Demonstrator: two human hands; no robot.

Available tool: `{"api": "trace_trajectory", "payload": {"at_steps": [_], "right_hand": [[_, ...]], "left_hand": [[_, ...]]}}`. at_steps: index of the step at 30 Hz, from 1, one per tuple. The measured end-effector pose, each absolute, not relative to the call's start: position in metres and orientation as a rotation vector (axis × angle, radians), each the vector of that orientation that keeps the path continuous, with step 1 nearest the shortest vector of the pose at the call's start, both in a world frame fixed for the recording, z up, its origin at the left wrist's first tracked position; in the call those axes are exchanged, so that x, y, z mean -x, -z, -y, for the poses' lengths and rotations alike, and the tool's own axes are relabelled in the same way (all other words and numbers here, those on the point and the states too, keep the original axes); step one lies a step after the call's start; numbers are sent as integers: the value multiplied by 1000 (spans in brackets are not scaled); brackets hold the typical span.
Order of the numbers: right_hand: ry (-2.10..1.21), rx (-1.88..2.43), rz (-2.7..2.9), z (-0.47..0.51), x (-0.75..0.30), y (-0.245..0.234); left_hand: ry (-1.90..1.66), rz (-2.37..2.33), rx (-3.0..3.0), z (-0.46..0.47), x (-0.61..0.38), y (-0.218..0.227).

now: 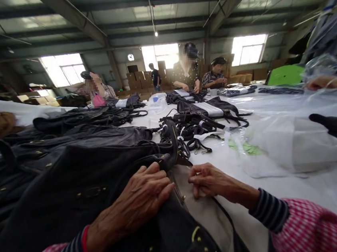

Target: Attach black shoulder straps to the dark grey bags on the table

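A black bag [91, 174] with brass-coloured studs and rings lies in front of me, its zipped mouth apart and the beige lining [215, 219] showing. My left hand [138, 195] rests across the bag, fingers curled over its edge beside the zip [180, 189]. Just right of the zip, over the lining, my right hand [211, 181] has its fingers bent and pinched together. Whatever may be between those fingertips is too small to make out. A black strap [171, 142] of the bag stands up beyond my left hand.
More black bags [91, 114] are heaped on the left. Black straps with clips [198, 133] lie ahead on the white table [240, 185]. Clear plastic bags [290, 142] spread on the right, where another person's hand [320, 82] reaches in. Co-workers [187, 74] are at the far side.
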State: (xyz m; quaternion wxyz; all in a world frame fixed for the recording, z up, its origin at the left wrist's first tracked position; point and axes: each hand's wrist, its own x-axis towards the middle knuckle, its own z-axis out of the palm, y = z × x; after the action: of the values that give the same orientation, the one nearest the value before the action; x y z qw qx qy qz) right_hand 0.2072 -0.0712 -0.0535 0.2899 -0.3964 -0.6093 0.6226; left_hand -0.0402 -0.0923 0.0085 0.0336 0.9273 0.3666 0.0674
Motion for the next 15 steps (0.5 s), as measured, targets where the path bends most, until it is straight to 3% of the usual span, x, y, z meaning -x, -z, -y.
{"api": "trace_trajectory", "payload": {"at_steps": [6, 10, 15], "right_hand": [[-1155, 1075, 1922, 75, -204, 65], [-1048, 1180, 1909, 82, -205, 72], [-738, 1219, 2135, 88, -204, 77]], "left_hand": [[-38, -1275, -2843, 94, 13, -13], [191, -1275, -2756, 97, -9, -13], [170, -1375, -2541, 99, -22, -4]]}}
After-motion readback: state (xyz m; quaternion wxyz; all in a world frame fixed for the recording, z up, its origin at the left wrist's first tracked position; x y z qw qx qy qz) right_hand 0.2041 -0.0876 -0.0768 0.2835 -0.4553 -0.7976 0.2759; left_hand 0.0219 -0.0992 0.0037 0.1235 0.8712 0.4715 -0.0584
